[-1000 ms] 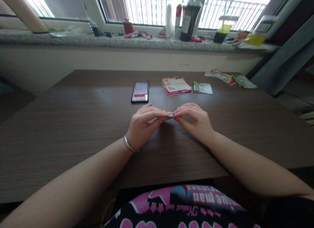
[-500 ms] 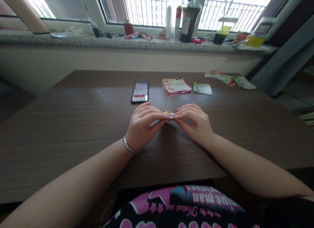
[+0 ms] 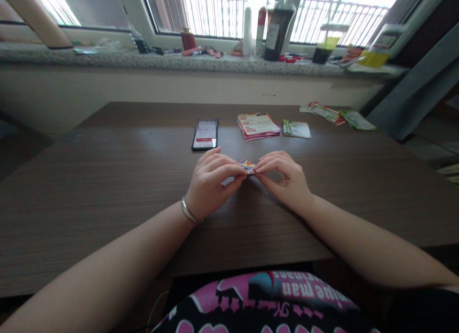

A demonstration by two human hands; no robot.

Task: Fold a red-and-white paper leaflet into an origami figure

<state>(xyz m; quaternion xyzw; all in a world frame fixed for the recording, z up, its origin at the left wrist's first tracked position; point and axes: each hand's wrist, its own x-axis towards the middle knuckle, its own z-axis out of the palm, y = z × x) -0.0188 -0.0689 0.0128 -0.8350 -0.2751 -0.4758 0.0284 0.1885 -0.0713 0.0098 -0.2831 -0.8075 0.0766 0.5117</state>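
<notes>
A small colourful piece of paper or card [image 3: 247,165], with yellow and purple print, is pinched between both hands just above the table. My left hand [image 3: 215,180], with a silver bangle at the wrist, grips its left side between thumb and fingers. On the right side, my right hand [image 3: 285,177] pinches it near the edge. The fingers cover much of the paper, so its full shape is hidden. A phone [image 3: 205,134] with a lit screen lies beyond my left hand.
Behind the hands on the brown table [image 3: 107,204] lie a stack of red-edged cards [image 3: 258,126], a smaller green-white stack [image 3: 296,129] and some flat packets [image 3: 356,120] at the back right. Bottles [image 3: 278,31] and small items line the windowsill [image 3: 143,61].
The fingers of my left hand have shifted very slightly right, and the visible part of the colourful paper looks a little different. Both hands keep their hold on it.
</notes>
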